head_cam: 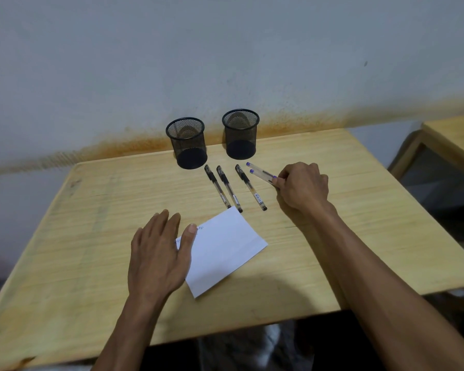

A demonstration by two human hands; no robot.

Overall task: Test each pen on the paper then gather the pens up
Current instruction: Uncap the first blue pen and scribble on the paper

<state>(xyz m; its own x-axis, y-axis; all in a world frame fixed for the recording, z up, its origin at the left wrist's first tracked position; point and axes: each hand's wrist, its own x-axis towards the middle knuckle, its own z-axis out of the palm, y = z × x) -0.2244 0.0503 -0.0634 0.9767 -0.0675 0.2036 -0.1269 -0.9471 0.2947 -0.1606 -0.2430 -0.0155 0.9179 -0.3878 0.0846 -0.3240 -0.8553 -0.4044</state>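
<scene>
A white sheet of paper (pixel 225 247) lies on the wooden table (pixel 91 236), with faint blue scribbles near its left corner. My left hand (pixel 158 253) rests flat on the paper's left edge, fingers spread. Three black-capped pens (pixel 227 187) lie side by side beyond the paper. To their right lie two clear pens with blue caps (pixel 260 172). My right hand (pixel 303 186) has its fingertips closed on the near ends of the blue-capped pens, which still touch the table.
Two black mesh pen cups, one on the left (pixel 188 143) and one on the right (pixel 240 133), stand upright near the wall at the table's far edge. Another wooden table (pixel 453 135) sits to the right.
</scene>
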